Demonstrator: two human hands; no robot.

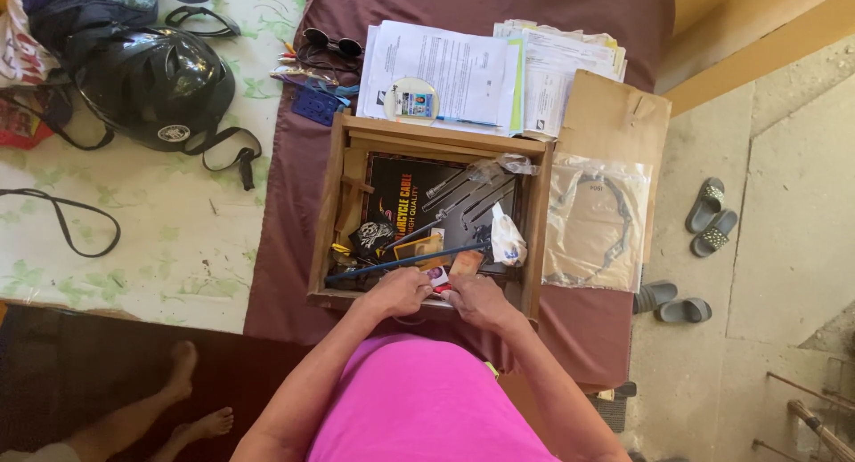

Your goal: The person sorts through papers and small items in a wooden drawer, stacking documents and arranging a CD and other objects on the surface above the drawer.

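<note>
Both hands work at the near edge of the shallow open wooden box, which sits on a maroon-covered bed. The left hand is curled over the clutter there, touching a long blue rod; whether its fingers grip it I cannot tell. The right hand pinches a small tan card just inside the box's near wall. Tugging the card out could likely drag the rod or the white crumpled plastic bag loose.
</note>
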